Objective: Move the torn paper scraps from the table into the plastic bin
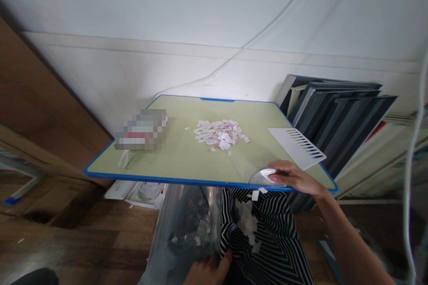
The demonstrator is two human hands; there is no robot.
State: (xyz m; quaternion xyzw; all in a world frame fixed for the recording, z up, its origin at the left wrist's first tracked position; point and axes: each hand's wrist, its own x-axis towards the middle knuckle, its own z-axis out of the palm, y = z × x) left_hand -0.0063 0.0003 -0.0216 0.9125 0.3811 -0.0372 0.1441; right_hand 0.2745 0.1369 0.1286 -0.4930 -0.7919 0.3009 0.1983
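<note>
My right hand (289, 176) is closed on a clear, rounded plastic piece (264, 177) at the table's front edge, a lid or shallow dish by its look. Two white paper scraps (255, 195) are just below that edge, over the black-and-white striped cloth (277, 240). More pale scraps (246, 220) lie in the folds of this cloth. At the bottom, my left hand (209, 271) has its fingers curled at the cloth's left edge, pinching it beside a clear plastic bag (187, 222). A heap of small white and pinkish paper pieces (222, 133) sits mid-table.
The light green table (177, 156) has a blue rim. A blurred-out box (142, 131) stands on its left, a white slotted sheet (296, 147) on its right. Dark flat panels (334, 111) lean at the right by the wall. A white cable (414, 151) hangs far right.
</note>
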